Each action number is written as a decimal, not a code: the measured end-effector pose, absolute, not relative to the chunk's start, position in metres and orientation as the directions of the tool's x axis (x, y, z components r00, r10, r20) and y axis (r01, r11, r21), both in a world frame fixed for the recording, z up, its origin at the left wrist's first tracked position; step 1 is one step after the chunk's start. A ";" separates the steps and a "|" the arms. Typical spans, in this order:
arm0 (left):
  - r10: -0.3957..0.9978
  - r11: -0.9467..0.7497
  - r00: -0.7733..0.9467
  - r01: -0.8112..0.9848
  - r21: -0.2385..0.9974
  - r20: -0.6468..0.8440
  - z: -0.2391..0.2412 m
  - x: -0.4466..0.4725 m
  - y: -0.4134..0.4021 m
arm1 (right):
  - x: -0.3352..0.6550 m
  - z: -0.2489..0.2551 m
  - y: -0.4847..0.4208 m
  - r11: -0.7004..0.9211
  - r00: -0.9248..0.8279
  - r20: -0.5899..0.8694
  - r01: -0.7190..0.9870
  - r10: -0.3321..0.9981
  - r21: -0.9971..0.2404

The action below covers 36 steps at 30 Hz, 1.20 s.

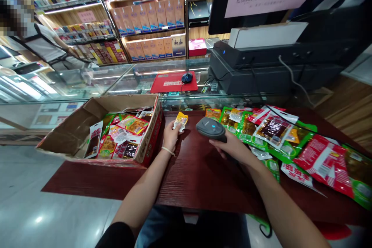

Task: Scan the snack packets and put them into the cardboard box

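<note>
My left hand [171, 136] pinches a small yellow and white snack packet [181, 121] above the dark red wooden table [188, 170]. In my right hand [229, 145] is a dark grey barcode scanner [211, 128], its head pointing left toward the packet, with a blue light glowing on top. The scanner's grip is mostly hidden by my fingers. Left of my left hand stands an open cardboard box [64, 131] holding several snack packets [122, 135] in red, green and white. Past my right hand lies a heap of snack packets [274, 128], some green, some red.
Behind the table runs a glass counter [122, 79] with a red mouse pad [162, 82] and a black mouse [186, 78]. A black machine [261, 66] and a monitor [217, 4] stand at right. A person [43, 42] is at far left. A cable crosses the right-hand heap.
</note>
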<state>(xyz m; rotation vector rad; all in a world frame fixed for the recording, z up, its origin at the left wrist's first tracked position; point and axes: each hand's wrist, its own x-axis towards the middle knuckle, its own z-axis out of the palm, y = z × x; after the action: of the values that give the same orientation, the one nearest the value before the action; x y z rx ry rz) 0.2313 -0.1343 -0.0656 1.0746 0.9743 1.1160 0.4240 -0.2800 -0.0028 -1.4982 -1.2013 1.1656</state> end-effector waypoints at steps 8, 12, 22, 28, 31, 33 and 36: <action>0.972 -0.204 0.117 0.010 0.979 0.202 -0.045 0.237 -0.147 | 0.425 0.000 -0.279 -0.147 0.167 -0.133 0.077 0.977 -0.986; 0.930 -0.337 0.150 -0.018 0.941 0.336 0.003 0.227 -0.170 | 0.429 -0.002 -0.277 -0.133 0.207 -0.125 0.028 0.970 -0.991; 0.801 -0.568 -0.084 0.211 0.796 0.593 0.096 0.096 -0.155 | 0.421 -0.002 -0.278 -0.105 0.260 -0.104 -0.010 0.960 -0.994; 0.858 -0.355 -0.132 0.546 0.759 0.496 0.066 0.024 -0.104 | 0.418 0.001 -0.277 -0.089 0.256 -0.089 -0.009 0.963 -0.996; 0.872 -0.389 -0.109 0.437 0.811 0.477 0.055 0.022 -0.098 | 0.419 0.000 -0.276 -0.088 0.239 -0.087 -0.008 0.967 -0.996; 0.866 -0.413 -0.101 0.407 0.815 0.490 0.054 0.027 -0.099 | 0.421 -0.001 -0.276 -0.093 0.238 -0.096 -0.026 0.967 -0.995; 0.866 -0.426 -0.072 0.409 0.807 0.494 0.058 0.034 -0.106 | 0.427 -0.002 -0.276 -0.084 0.240 -0.100 -0.076 0.965 -0.994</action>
<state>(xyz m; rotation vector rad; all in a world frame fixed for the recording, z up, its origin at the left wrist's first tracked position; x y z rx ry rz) 0.0342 -0.1060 0.0582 1.7991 1.3680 1.5064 0.4269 -0.2763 -0.0015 -1.3347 -0.9334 1.1212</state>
